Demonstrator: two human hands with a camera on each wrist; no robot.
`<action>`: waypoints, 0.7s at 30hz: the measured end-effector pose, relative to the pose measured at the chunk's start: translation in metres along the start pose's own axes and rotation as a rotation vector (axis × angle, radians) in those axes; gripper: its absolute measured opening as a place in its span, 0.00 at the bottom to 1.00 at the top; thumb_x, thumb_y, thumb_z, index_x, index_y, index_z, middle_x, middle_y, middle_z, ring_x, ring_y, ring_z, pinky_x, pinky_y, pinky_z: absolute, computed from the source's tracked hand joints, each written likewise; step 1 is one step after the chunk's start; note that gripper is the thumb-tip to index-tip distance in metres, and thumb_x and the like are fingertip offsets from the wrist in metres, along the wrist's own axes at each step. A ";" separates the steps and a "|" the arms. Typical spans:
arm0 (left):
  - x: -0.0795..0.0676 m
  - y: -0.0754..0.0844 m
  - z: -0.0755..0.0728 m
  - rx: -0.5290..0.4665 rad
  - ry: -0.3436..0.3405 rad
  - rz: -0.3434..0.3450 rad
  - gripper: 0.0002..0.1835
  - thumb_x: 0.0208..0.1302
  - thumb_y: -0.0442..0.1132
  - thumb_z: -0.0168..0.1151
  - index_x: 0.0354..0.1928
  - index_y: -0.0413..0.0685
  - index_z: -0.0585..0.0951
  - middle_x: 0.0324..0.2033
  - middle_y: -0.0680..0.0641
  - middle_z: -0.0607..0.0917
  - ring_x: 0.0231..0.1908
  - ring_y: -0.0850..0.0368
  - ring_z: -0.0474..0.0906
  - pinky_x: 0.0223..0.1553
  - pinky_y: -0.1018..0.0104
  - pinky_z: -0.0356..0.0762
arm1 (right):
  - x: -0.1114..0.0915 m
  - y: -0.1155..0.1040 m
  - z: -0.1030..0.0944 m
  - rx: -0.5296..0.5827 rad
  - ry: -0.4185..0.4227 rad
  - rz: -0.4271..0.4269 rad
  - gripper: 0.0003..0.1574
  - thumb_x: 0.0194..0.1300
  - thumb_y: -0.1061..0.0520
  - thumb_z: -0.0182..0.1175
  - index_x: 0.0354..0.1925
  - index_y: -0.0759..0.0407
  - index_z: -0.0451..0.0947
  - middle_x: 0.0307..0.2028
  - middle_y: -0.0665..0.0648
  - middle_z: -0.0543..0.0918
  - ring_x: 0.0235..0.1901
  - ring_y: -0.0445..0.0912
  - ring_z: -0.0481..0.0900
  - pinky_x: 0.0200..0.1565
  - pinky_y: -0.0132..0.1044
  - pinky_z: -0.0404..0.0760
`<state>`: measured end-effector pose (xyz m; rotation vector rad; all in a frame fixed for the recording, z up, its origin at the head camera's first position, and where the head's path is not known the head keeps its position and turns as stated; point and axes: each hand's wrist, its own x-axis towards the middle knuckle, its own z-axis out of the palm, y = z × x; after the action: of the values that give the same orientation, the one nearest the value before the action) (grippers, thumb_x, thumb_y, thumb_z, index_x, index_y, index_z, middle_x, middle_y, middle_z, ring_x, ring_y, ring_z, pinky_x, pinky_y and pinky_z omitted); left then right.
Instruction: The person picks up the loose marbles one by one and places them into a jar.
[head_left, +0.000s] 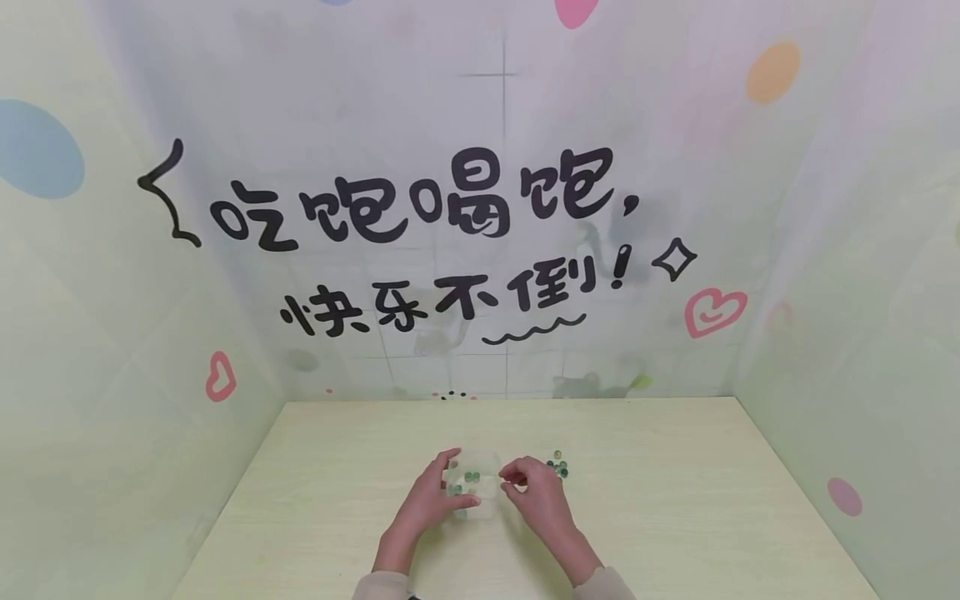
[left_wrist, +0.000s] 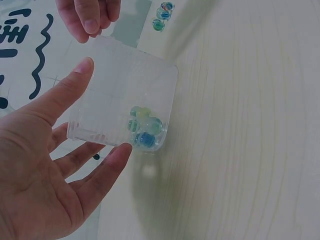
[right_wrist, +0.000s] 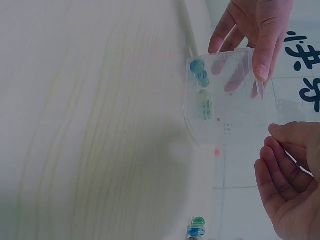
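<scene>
A clear plastic box (head_left: 483, 507) with several green and blue glass marbles (head_left: 472, 477) inside is gripped by my left hand (head_left: 431, 497). In the left wrist view, the left thumb lies along one side of the box and the fingers along another. The marbles (left_wrist: 146, 125) gather at the box's lower corner. My right hand (head_left: 538, 493) is at the box's right edge, its fingers loosely bent with the thumb close to the index fingertip. Nothing shows between those fingertips (right_wrist: 274, 129). Whether they touch the box is hard to tell.
A small cluster of loose marbles (head_left: 561, 468) lies on the pale wooden table (head_left: 675, 517), just beyond my right hand. Printed fabric walls (head_left: 420, 367) rise at the back and both sides of the table.
</scene>
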<state>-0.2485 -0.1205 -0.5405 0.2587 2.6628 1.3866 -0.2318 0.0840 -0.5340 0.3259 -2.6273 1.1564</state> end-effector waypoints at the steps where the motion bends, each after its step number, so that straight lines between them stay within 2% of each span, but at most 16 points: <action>1: 0.000 0.000 0.000 0.002 0.000 0.001 0.49 0.51 0.46 0.78 0.73 0.44 0.63 0.67 0.29 0.69 0.56 0.28 0.75 0.51 0.39 0.79 | 0.000 0.000 0.000 -0.001 0.003 0.000 0.07 0.57 0.64 0.70 0.35 0.55 0.85 0.33 0.50 0.86 0.33 0.39 0.81 0.37 0.30 0.83; 21: -0.002 0.001 -0.001 0.002 -0.011 -0.008 0.49 0.52 0.46 0.78 0.73 0.44 0.63 0.67 0.30 0.70 0.57 0.29 0.75 0.53 0.39 0.78 | -0.005 0.014 -0.007 -0.008 0.045 0.011 0.07 0.57 0.65 0.69 0.34 0.56 0.84 0.32 0.51 0.86 0.32 0.39 0.82 0.36 0.27 0.82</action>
<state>-0.2470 -0.1211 -0.5389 0.2556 2.6536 1.3756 -0.2300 0.0995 -0.5407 0.2818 -2.5974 1.1431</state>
